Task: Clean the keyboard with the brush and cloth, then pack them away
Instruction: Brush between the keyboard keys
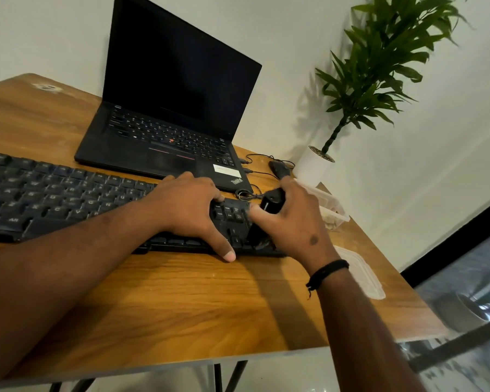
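A black full-size keyboard (60, 193) lies across the wooden table (181, 301). My left hand (190, 205) rests flat on its right part, fingers spread, thumb hanging over the front edge. My right hand (292, 222) grips a black brush (268, 210) that stands tilted on the keyboard's right end, bristles down on the keys near the front edge. I see no cloth for certain; something pale lies inside the container at the right.
An open black laptop (167, 114) sits behind the keyboard. A black mouse (279, 168) and cables lie to its right. A clear plastic container (333, 207) and its lid (362, 273) sit by the table's right edge. A potted plant (314, 162) stands in the corner.
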`<state>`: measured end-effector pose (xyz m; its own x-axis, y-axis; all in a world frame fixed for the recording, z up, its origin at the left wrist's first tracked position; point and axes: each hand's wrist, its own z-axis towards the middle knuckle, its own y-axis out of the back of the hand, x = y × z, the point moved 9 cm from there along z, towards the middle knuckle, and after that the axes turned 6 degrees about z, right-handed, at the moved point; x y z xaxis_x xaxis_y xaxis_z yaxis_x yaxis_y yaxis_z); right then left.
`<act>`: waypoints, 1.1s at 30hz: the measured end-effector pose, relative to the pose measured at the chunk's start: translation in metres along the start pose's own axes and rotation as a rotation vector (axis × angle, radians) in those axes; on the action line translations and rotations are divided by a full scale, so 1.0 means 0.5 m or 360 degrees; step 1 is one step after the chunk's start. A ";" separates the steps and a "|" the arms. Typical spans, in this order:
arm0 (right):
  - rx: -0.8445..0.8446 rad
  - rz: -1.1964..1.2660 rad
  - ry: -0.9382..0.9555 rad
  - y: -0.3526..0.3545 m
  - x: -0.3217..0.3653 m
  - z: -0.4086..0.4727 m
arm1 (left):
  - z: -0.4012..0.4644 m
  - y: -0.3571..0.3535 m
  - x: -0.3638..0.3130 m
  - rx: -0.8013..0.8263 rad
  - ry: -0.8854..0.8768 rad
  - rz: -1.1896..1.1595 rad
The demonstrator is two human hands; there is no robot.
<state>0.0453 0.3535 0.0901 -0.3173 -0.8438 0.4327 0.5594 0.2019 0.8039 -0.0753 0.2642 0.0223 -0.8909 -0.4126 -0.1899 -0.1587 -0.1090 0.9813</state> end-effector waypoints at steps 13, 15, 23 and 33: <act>-0.0148 0.0239 0.0060 0.013 -0.002 -0.032 | -0.001 -0.001 0.001 -0.0002 0.0006 0.0006; -0.0132 0.0421 0.0030 0.021 -0.020 -0.039 | -0.001 -0.002 0.002 -0.0006 -0.0001 0.0000; 0.0397 0.0613 -0.0033 0.007 -0.039 -0.018 | 0.000 -0.004 0.001 0.0015 -0.0001 -0.0006; 0.0733 0.0460 0.0140 -0.008 -0.014 0.027 | 0.001 -0.005 0.003 -0.0001 0.0020 -0.0039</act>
<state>0.0350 0.3653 0.0896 -0.1243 -0.7561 0.6426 0.2150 0.6117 0.7613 -0.0766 0.2642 0.0194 -0.8812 -0.4212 -0.2144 -0.1802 -0.1199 0.9763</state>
